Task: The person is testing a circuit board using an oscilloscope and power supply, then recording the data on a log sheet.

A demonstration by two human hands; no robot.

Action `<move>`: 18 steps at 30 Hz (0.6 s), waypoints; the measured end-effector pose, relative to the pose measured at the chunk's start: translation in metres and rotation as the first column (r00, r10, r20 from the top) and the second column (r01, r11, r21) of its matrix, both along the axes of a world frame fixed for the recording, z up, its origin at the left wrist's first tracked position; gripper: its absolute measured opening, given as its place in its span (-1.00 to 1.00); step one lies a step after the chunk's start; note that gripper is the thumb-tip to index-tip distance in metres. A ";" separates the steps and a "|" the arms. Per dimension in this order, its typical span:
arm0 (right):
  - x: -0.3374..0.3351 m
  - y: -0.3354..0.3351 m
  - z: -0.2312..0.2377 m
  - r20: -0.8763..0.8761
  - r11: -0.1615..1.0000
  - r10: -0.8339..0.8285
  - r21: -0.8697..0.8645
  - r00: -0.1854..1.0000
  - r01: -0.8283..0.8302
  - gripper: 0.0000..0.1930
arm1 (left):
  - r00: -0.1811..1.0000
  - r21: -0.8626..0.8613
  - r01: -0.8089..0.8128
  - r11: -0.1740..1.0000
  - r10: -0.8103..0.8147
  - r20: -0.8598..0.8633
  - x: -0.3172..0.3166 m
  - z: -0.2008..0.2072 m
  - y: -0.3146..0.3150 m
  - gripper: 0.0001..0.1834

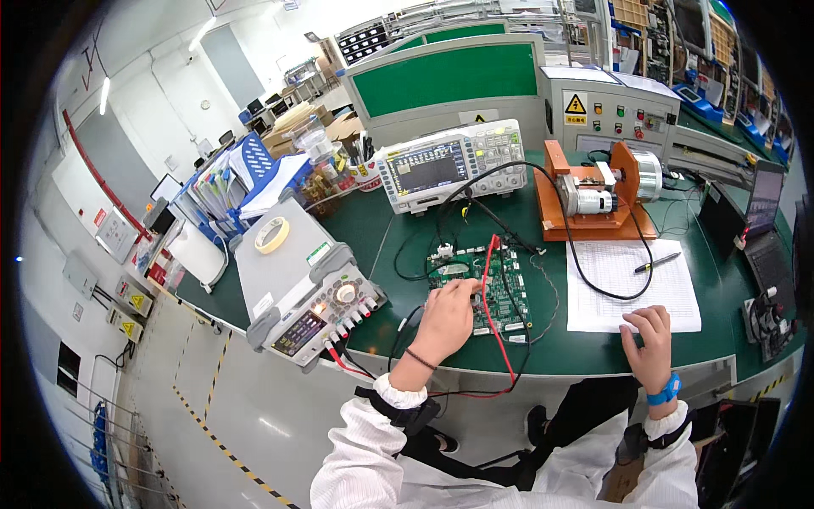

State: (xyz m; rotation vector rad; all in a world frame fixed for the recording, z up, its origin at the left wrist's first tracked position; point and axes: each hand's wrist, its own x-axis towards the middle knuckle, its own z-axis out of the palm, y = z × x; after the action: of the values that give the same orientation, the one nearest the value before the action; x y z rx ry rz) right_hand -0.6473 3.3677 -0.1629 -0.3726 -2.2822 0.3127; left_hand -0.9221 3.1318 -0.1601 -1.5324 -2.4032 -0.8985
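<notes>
A green circuit board (513,288) lies on the bench before me, with leads running over it. My left hand (445,321) is over the board's left side, its fingers bent and drawn together at the components; whatever is between the fingertips is hidden. A red test lead (486,284) crosses the board just right of that hand and loops down over the bench edge. My right hand (649,339) rests at the lower edge of a printed sheet (593,288), thumb apart from the loosely bent fingers, holding nothing. A black pen (657,262) lies on the sheet.
An oscilloscope (454,165) stands behind the board. At left is a power supply (318,318) with a tape roll (272,235) on the grey case. An orange motor stand (593,199) sits back right, a black cable (570,229) arching before it. A laptop (763,229) is far right.
</notes>
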 end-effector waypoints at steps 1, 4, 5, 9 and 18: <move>0.000 0.002 -0.001 -0.001 1.000 -0.003 -0.003 1.000 0.003 -0.83 | 0.999 0.012 0.001 1.000 -0.001 -0.045 -0.001 0.000 0.002 -0.68; 0.002 0.002 0.001 -0.012 1.000 -0.002 -0.006 1.000 0.002 -0.84 | 0.998 -0.044 -0.005 0.999 0.002 -0.071 -0.001 -0.002 0.006 -0.70; 0.003 0.002 0.002 -0.011 1.000 0.000 0.000 1.000 0.000 -0.84 | 0.997 -0.064 -0.008 0.998 0.003 -0.077 0.000 0.001 0.006 -0.71; 0.002 0.001 0.002 -0.004 0.999 -0.009 -0.037 1.000 0.009 -0.85 | 0.996 -0.105 0.001 0.994 -0.011 -0.094 -0.004 0.004 0.008 -0.69; 0.000 0.001 0.003 -0.020 1.000 0.000 -0.024 1.000 -0.001 -0.86 | 0.989 -0.083 -0.019 0.996 0.007 -0.149 0.002 0.007 0.006 -0.64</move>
State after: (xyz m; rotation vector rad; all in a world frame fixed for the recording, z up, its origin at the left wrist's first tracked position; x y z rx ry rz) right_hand -0.6470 3.3687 -0.1602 -0.3799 -2.2609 0.3429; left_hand -0.9201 3.1381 -0.1533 -1.5511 -2.3697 -0.6631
